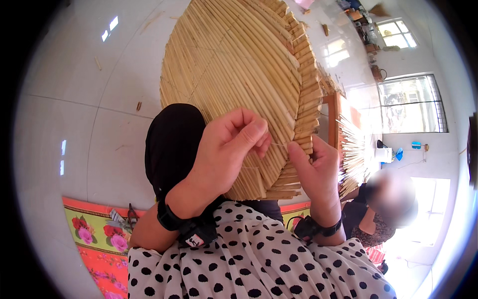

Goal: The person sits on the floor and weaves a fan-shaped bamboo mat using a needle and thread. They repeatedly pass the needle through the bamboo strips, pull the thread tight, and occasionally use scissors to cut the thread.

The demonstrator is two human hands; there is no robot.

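Note:
A large oval panel of straw-coloured stalks [224, 65] rests in front of me over my dark-clad knee [167, 144], with a band of short stalk pieces along its right edge. My left hand [231, 144] is over the panel's lower middle, fingers curled and closed on a thin, pale thread [278, 144]. The thread stretches toward the right edge and also hangs in a loop below the left hand. My right hand [316, 172] grips that edge near the bottom, thumb on top; its other fingers are partly hidden by the stalks.
A wooden piece of furniture [331, 122] stands to the right beside a fan of pale sticks [351, 154]. A blurred co-worker [371, 219] sits at the lower right. A floral mat [94, 226] lies at the lower left. A white bucket [382, 155] and small items line the right wall.

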